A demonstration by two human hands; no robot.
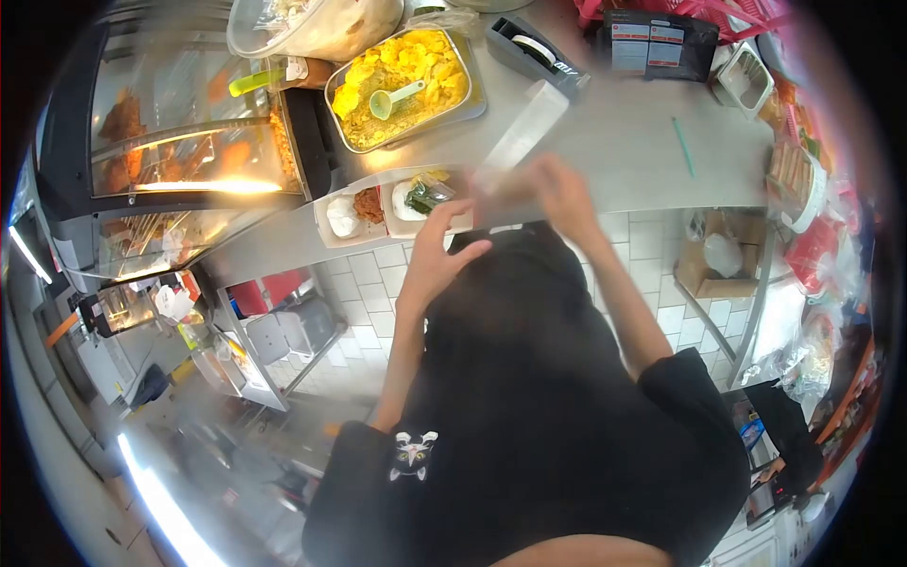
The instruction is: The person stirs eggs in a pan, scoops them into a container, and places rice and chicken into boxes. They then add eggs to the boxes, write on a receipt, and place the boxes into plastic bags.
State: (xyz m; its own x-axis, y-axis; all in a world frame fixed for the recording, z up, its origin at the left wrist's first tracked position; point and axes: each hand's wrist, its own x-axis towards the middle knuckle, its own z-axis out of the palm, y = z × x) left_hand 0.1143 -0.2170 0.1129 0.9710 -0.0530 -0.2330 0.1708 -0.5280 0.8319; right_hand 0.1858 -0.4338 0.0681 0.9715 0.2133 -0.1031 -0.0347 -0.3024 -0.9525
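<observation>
Two open white food boxes sit side by side at the counter's front edge. The left box (331, 233) holds white rice (342, 216) and a browned piece of food (369, 204). In the right box (402, 227) are rice and a small clear bag with something green (428, 196). My left hand (436, 257) is at this box's near right side, thumb stretched out and fingers apart. My right hand (567, 203) is smeared by motion, next to a blurred brownish flat piece (510, 192) that I cannot make out. A pale strip (524, 132) lies beyond it, near a black tape dispenser (534, 55).
A metal tray of yellow food (446, 66) with a pale green scoop (397, 98) stands behind the boxes. At left is a lit glass display case (189, 151). A large bowl (248, 38), black packet (658, 59), green straw (684, 146) and small container (744, 77) are also on the counter.
</observation>
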